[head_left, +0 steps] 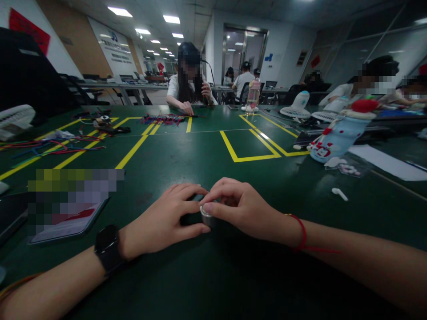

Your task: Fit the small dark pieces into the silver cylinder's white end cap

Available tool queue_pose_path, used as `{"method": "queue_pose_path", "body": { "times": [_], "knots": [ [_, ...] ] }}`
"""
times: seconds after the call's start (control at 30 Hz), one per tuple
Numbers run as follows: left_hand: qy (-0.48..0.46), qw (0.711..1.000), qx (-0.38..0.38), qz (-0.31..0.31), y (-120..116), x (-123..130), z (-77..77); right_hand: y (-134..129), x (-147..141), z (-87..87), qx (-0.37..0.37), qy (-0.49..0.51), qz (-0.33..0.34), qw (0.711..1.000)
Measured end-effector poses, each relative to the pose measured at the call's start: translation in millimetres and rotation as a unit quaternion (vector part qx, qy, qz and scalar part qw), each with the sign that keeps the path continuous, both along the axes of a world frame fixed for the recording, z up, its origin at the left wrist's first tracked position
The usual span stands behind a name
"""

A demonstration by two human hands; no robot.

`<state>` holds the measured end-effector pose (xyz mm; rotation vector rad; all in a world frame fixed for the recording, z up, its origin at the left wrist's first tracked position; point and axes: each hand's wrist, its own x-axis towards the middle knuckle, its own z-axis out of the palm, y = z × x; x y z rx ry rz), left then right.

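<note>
A small silvery cylinder [207, 217] stands on the dark green table [173, 164], near its front middle. My left hand [167, 218], with a black watch on the wrist, curves round the cylinder's left side, thumb and fingers apart at its edge. From the right, my right hand [238, 204] reaches over the top of the cylinder, its thumb and forefinger pinched on the rim. A red string bracelet is on my right wrist. The far side of the cylinder is hidden by my fingers.
A phone-like slab [70, 222] lies at the left, with loose wires [66, 149] behind it. A blue bottle [340, 135], a white earbud [339, 194] and paper [387, 162] are at the right. Across the table a person [190, 80] sits by a wire bundle [163, 119].
</note>
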<state>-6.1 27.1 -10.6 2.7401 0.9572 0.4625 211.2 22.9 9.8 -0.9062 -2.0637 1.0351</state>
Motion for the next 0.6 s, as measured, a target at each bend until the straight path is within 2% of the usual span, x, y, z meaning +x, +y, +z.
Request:
{"method": "queue_pose_path", "body": {
  "times": [0.13, 0.23, 0.3, 0.4, 0.47, 0.6],
  "knots": [
    [0.001, 1.000, -0.010, -0.008, 0, -2, 1.3, 5, 12, 0.1, 0.063, -0.001, -0.015, 0.998],
    [-0.015, 1.000, -0.015, -0.011, -1, -4, 3.3, 24, 33, -6.6, 0.081, -0.013, -0.090, 0.993],
    [-0.025, 0.999, -0.016, -0.012, -3, -5, 4.5, 41, 48, -13.3, 0.068, -0.020, -0.145, 0.987],
    [-0.026, 0.999, -0.023, -0.012, -3, -5, 5.0, 63, 63, -21.7, -0.006, 0.023, -0.201, 0.979],
    [-0.024, 0.999, -0.029, -0.011, -3, -5, 4.3, 69, 67, -24.3, -0.033, 0.049, -0.211, 0.976],
    [-0.020, 0.999, -0.037, -0.007, -1, -3, 2.9, 67, 66, -25.3, -0.013, 0.018, -0.181, 0.983]
  ]
}}
